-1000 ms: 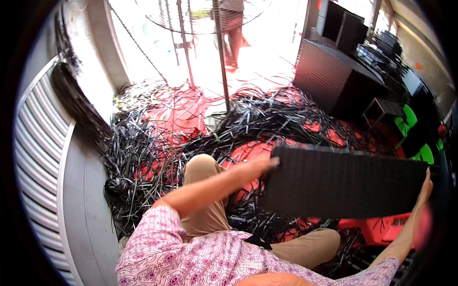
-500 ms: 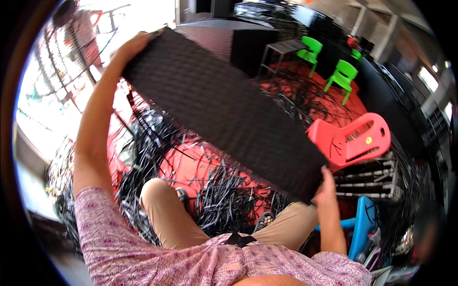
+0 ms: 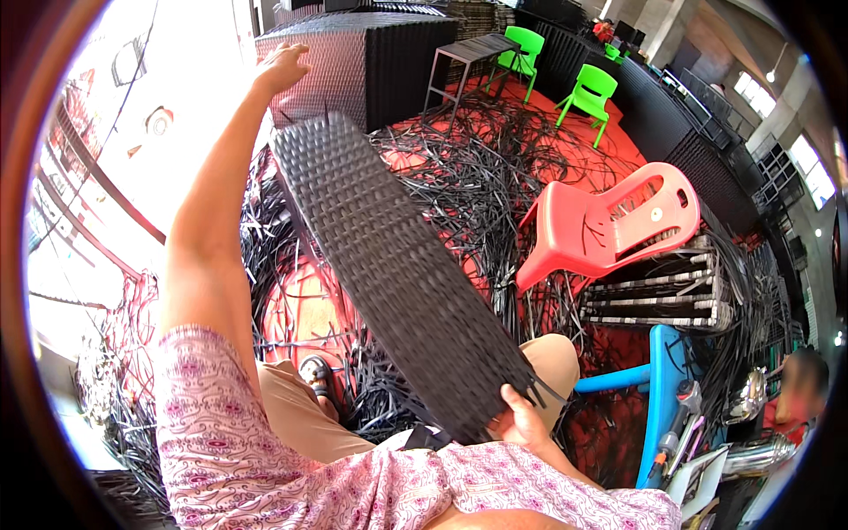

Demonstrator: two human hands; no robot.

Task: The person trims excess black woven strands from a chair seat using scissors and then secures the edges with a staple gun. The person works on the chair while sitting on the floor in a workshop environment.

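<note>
A long black woven panel [image 3: 389, 274] slants from near my lap up toward the far left, one end tilted up. At its near end, loose strip ends stick out. My right hand [image 3: 523, 424] grips that end by the edge, thumb on top and the other fingers hidden underneath. Raised beyond the far end, apart from the panel, my left hand [image 3: 284, 69] holds nothing; its fingers are stretched out and partly apart. In the view, it overlaps the edge of a large woven block [image 3: 322, 84] behind.
Black strips [image 3: 477, 150] lie in tangled heaps over the red floor. A pink plastic chair [image 3: 583, 221] stands right of the panel, beside a woven frame [image 3: 658, 291]. Closer on the right, a blue stool [image 3: 658, 402] has tools beside it. Green chairs [image 3: 586, 99] stand farther back.
My left hand has let go of the panel's far end and stays raised. The panel has swung to a steeper slant, its near end now closer to my lap with my right hand on it.
</note>
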